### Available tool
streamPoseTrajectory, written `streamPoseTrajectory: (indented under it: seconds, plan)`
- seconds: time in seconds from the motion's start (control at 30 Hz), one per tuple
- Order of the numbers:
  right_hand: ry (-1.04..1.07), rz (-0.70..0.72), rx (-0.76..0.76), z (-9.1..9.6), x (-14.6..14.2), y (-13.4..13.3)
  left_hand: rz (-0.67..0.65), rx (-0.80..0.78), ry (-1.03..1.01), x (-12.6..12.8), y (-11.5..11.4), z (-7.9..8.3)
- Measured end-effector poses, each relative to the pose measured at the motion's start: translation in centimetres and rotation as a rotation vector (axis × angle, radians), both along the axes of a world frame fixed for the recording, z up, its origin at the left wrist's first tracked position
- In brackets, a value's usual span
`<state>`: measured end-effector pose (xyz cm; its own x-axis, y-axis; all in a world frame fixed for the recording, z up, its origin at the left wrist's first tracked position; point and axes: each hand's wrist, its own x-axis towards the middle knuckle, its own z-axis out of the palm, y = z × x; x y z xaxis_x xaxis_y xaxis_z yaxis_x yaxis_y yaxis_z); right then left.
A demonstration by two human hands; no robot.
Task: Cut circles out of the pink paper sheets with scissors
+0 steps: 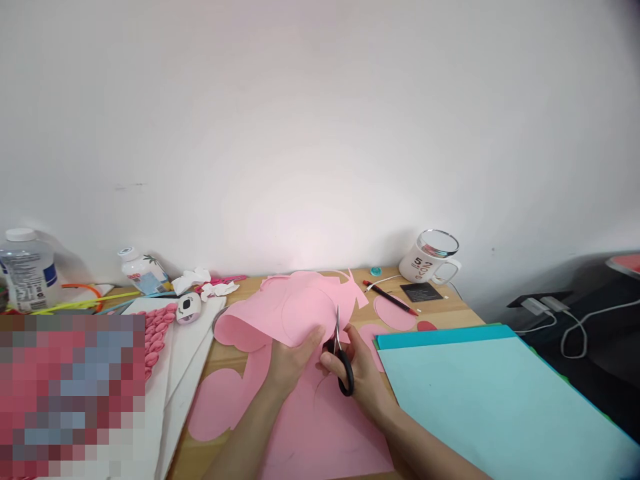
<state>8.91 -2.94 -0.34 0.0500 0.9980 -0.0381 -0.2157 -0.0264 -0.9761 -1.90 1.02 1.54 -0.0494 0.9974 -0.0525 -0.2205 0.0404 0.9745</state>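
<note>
My left hand [293, 360] pinches a large sheet of pink paper [280, 313] and lifts it off the wooden desk [450, 310]; a pencilled oval shows on the sheet. My right hand [357, 373] is closed through the black handles of a pair of scissors [341, 353], whose blades point up into the sheet's right edge. More pink paper [320, 427] lies flat under both hands, with rounded cut-outs at its left.
A stack of light blue paper [480, 393] lies at the right. Behind stand a white mug [430, 261], a red pencil [390, 298], a black card [421, 292] and pink ovals [394, 313]. At the left are two bottles [27, 270], a paper punch [189, 308], white boards and pink petals [157, 327].
</note>
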Motion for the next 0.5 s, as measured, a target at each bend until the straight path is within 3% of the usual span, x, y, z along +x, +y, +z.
streamPoseTrajectory:
  seconds: [0.07,0.2,0.5]
  plan:
    - [0.027,0.011,0.010,0.36,0.21,0.05,0.031,0.028,0.017,-0.14,0.12,0.07]
    - [0.036,0.001,0.013,0.85,0.34,0.03,-0.047,0.035,0.020,-0.39,0.13,0.47]
    - [-0.019,0.002,0.035,-0.06,0.35,0.04,-0.073,0.034,0.048,-0.56,0.20,0.24]
